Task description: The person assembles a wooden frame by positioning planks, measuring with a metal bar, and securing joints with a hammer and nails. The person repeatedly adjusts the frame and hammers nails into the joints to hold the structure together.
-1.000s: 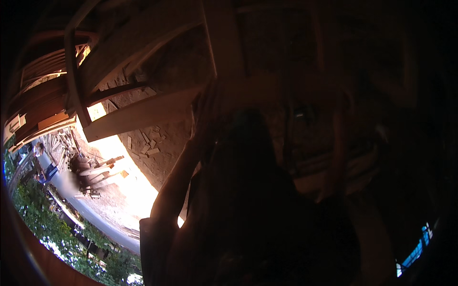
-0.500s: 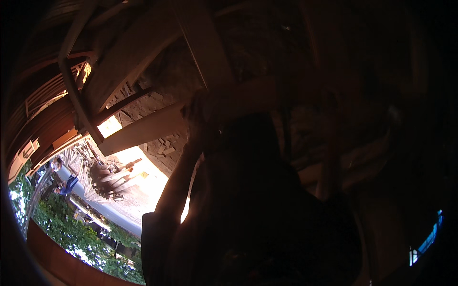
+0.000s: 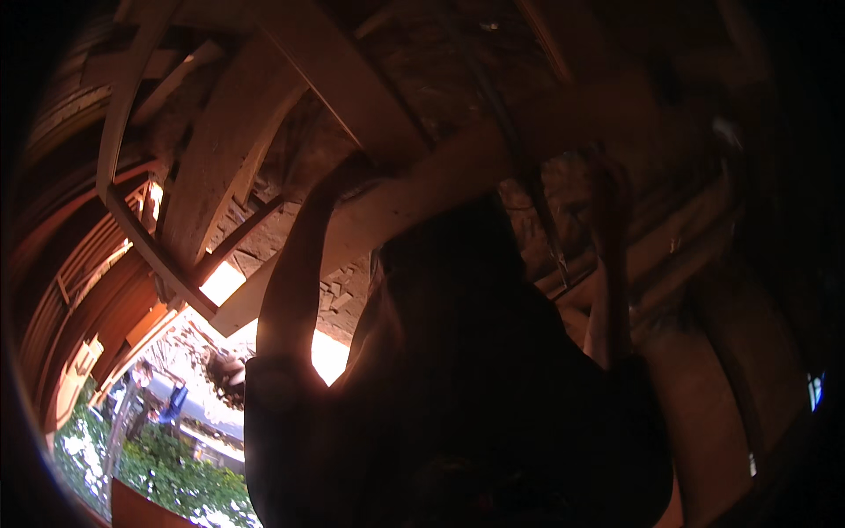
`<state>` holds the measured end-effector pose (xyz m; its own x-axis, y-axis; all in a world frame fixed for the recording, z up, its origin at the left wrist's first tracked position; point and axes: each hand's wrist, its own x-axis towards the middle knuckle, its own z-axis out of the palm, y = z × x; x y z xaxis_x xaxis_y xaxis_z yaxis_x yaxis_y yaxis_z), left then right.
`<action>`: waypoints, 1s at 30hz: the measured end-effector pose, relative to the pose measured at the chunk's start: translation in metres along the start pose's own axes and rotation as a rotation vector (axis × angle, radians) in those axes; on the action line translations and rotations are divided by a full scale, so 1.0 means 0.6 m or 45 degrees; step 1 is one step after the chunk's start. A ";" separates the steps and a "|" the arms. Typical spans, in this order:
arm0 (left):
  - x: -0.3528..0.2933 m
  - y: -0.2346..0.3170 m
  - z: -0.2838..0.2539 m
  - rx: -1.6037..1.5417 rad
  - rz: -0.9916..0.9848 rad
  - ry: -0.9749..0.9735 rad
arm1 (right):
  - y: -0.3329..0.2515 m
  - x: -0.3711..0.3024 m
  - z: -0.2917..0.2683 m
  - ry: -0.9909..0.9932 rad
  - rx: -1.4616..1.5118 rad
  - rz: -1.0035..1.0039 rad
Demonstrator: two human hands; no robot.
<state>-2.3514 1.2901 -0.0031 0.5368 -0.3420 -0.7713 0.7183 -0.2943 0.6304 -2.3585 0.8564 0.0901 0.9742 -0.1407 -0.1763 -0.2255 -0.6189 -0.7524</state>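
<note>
A long wooden plank point(image 3: 378, 207) runs aslant from lower left to upper right in front of me. My left hand point(image 3: 359, 174) is bent over its far edge, close to where a wide board point(image 3: 343, 79) meets it, and appears to grip it; the fingertips are lost in shadow. Further right, my right hand point(image 3: 609, 180) is raised near the plank's dark right part. Its fingers look curled, but deep shade hides what they hold, if anything. A thin dark rod point(image 3: 541, 207) slants down between the hands.
Wide boards point(image 3: 220, 141) and a bent wooden strip point(image 3: 107, 158) stand at the left, beside stacked timber point(image 3: 66, 282). Wood offcuts point(image 3: 339, 295) litter the ground below. More boards point(image 3: 713, 396) lie at the right. People point(image 3: 167, 400) and trees point(image 3: 167, 475) show in bright light at lower left.
The view has shifted and brightened. My left hand has gone from the plank's near face to its far edge, with the forearm now crossing the plank. My right hand appears slightly higher.
</note>
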 end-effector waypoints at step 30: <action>0.002 0.010 0.016 -0.153 0.180 -0.197 | -0.184 -0.170 0.188 -0.158 0.015 0.207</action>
<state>-2.3505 1.2795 0.0005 0.5682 -0.5078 -0.6476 0.6933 -0.1284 0.7091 -2.4332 1.0262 0.1195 0.9174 -0.1412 -0.3720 -0.3802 -0.5869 -0.7149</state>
